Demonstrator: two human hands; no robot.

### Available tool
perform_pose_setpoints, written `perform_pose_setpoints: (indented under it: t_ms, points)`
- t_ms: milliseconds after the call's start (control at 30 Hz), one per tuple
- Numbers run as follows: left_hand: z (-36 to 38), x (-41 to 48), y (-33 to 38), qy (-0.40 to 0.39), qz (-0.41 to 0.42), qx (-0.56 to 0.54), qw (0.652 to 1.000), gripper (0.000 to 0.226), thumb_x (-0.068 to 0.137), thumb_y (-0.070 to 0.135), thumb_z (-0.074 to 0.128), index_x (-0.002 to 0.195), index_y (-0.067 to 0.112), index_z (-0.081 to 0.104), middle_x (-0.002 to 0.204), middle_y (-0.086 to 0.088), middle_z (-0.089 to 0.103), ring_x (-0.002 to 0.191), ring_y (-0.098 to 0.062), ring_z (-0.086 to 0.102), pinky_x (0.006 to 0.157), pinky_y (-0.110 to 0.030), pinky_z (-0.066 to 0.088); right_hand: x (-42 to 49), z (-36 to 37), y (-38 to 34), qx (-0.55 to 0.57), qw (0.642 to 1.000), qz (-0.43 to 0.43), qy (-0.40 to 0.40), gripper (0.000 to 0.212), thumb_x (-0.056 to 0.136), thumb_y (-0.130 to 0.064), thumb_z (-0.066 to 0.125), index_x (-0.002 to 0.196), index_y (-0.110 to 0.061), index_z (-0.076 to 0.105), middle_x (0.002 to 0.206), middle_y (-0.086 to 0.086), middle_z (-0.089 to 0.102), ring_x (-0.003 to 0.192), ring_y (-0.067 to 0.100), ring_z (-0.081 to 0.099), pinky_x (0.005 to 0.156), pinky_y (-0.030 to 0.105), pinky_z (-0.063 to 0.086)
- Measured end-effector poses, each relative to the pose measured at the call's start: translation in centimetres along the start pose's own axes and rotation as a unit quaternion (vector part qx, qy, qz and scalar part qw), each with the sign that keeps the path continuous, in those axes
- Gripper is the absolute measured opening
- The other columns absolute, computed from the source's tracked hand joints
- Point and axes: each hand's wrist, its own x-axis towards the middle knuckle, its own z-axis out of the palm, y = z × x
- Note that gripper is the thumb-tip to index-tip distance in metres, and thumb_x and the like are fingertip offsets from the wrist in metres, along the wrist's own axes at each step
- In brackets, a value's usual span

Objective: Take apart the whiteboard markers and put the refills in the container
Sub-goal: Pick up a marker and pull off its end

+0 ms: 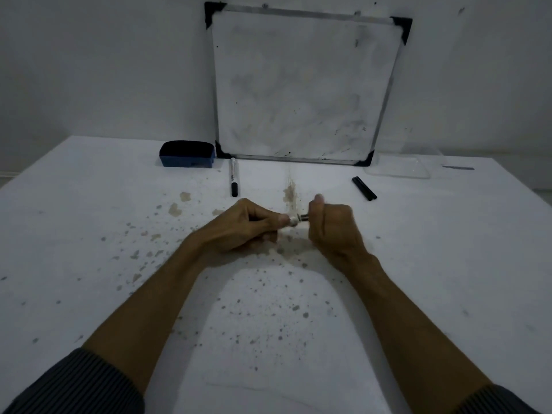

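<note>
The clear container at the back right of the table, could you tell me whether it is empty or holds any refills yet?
It looks empty: nothing dark shows through the clear container, and two black sticks lie outside it on the table.

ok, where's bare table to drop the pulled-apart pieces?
Free: table left of the left hand below the eraser; the right edge past the black sticks. Crowded: the back strip by the whiteboard, marker and clear container.

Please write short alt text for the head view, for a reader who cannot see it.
Both hands, left and right, grip a marker between them over a stained white table. Beyond lie a capped marker, two black refills, a blue eraser, a clear container and a leaning whiteboard.
</note>
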Motion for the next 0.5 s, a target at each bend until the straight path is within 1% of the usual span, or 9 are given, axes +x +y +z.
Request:
perform_pose_setpoints:
  t_ms: [67, 100, 133, 200, 300, 367, 400, 433, 500]
  points:
    - [-0.5, -0.3, -0.3, 0.031, -0.004, -0.017, 0.999, 0.033, 0.099, 0.043, 0.061, 0.077, 0.035, 0.083, 0.054, 0.006, 0.057, 0.045, -0.012, 0.036, 0.048, -0.025, 0.029, -0.2, -1.3, 0.8, 0.049, 0.991, 0.101, 0.07, 0.048, 0.107, -0.017, 0.031, 0.061, -0.017, 0.047, 0.042, 0.001, 0.043, 0.029, 0.007, 0.034, 0.031, 0.022, 0.031]
    - [-0.4, -0.4, -0.2, 0.047, -0.004, -0.016, 0.999, 0.033, 0.1, 0.043, 0.061, 0.075, 0.037, 0.083, 0.053, 0.007, 0.057, 0.043, -0.01, 0.035, 0.047, -0.024, 0.029, -0.5, -1.7, 0.7, 0.059, 0.986, 0.146, 0.062, 0.052, 0.109, -0.02, 0.03, 0.058, -0.019, 0.043, 0.043, 0.002, 0.044, 0.032, 0.013, 0.036, 0.035, 0.025, 0.032]
    - [-0.2, -0.4, -0.1, 0.061, -0.001, -0.011, 0.998, 0.03, 0.098, 0.045, 0.061, 0.079, 0.038, 0.083, 0.051, 0.007, 0.057, 0.043, -0.01, 0.035, 0.046, -0.023, 0.029, -0.8, -1.7, 0.4, 0.06, 0.981, 0.18, 0.028, 0.056, 0.11, -0.024, 0.03, 0.056, -0.017, 0.042, 0.046, 0.004, 0.046, 0.037, 0.015, 0.04, 0.041, 0.029, 0.035]
    - [0.4, -0.2, -0.2, 0.095, 0.002, -0.009, 0.995, 0.022, 0.097, 0.047, 0.061, 0.098, 0.037, 0.081, 0.049, 0.008, 0.057, 0.042, -0.008, 0.035, 0.044, -0.022, 0.031, -0.9, -1.1, -0.6, 0.061, 0.971, 0.225, -0.054, 0.057, 0.111, -0.035, 0.029, 0.061, -0.013, 0.047, 0.054, 0.003, 0.05, 0.048, 0.016, 0.045, 0.05, 0.028, 0.037]
    - [0.9, -0.1, -0.5, 0.125, 0.004, -0.05, 0.991, 0.025, 0.102, 0.039, 0.058, 0.116, 0.029, 0.077, 0.06, 0.005, 0.057, 0.045, -0.008, 0.033, 0.043, -0.022, 0.029, -0.7, -0.7, -1.0, 0.111, 0.952, 0.276, -0.075, 0.049, 0.107, -0.049, 0.03, 0.085, -0.012, 0.052, 0.07, 0.001, 0.057, 0.059, 0.011, 0.049, 0.058, 0.025, 0.041]
    - [0.7, 0.0, -0.9, 0.133, 0.007, -0.077, 0.988, 0.042, 0.099, 0.047, 0.058, 0.109, 0.013, 0.079, 0.07, -0.01, 0.054, 0.048, -0.013, 0.032, 0.046, -0.026, 0.028, -0.6, -1.1, -0.5, 0.127, 0.948, 0.287, -0.056, 0.04, 0.105, -0.05, 0.038, 0.097, -0.015, 0.055, 0.077, -0.002, 0.06, 0.063, 0.006, 0.052, 0.059, 0.02, 0.043]
    - [0.7, 0.1, -0.9, 0.137, 0.006, -0.076, 0.988, 0.048, 0.099, 0.05, 0.057, 0.102, 0.005, 0.077, 0.068, -0.011, 0.052, 0.048, -0.014, 0.032, 0.047, -0.026, 0.028, -0.7, -1.2, -0.2, 0.133, 0.949, 0.283, -0.046, 0.034, 0.104, -0.049, 0.046, 0.101, -0.017, 0.057, 0.08, -0.006, 0.062, 0.065, 0.003, 0.054, 0.061, 0.016, 0.044]
    - [0.8, 0.3, -0.9, 0.142, 0.004, -0.067, 0.988, 0.049, 0.101, 0.048, 0.056, 0.093, 0.004, 0.074, 0.062, -0.007, 0.05, 0.046, -0.013, 0.032, 0.046, -0.026, 0.028, -0.7, -1.2, 0.1, 0.145, 0.949, 0.278, -0.036, 0.029, 0.101, -0.046, 0.053, 0.104, -0.018, 0.06, 0.085, -0.008, 0.066, 0.07, 0.0, 0.058, 0.065, 0.014, 0.047]
    - [1.1, 0.5, -0.9, 0.156, 0.008, -0.039, 0.987, 0.04, 0.105, 0.04, 0.053, 0.083, 0.011, 0.071, 0.052, 0.006, 0.05, 0.042, -0.009, 0.037, 0.044, -0.025, 0.032, -0.6, -1.1, 0.5, 0.174, 0.944, 0.278, -0.027, 0.025, 0.096, -0.042, 0.065, 0.109, -0.021, 0.066, 0.096, -0.008, 0.072, 0.086, 0.002, 0.067, 0.077, 0.017, 0.054]
